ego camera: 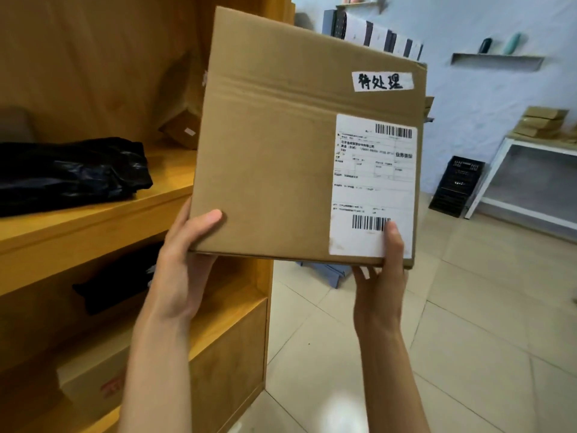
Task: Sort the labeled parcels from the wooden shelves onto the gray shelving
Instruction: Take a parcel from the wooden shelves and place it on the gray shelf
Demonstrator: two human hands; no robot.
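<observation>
The person holds a flat cardboard parcel up in the air with both hands, just to the right of the wooden shelves and not resting on anything. The left hand grasps the lower left corner, with the thumb on the front face and the other fingers behind the box. The right hand grasps the lower edge near the right corner, and its thumb lies on the printed shipping label. A small handwritten label sits near the upper right corner, facing the camera.

I judge that the step in hand is reading the labels, to decide where this parcel belongs. The next move, I think, calls for turning away from the wooden shelves and carrying the box to the gray shelving. I cannot say which furniture in view is that shelving, so the place must be found first. The grip on two lower corners seems enough for a light box, but the top could tip forward during the walk.

On the wooden shelves remain a black plastic bag, another small carton far at the back, and a dark item on the lower shelf.
</observation>
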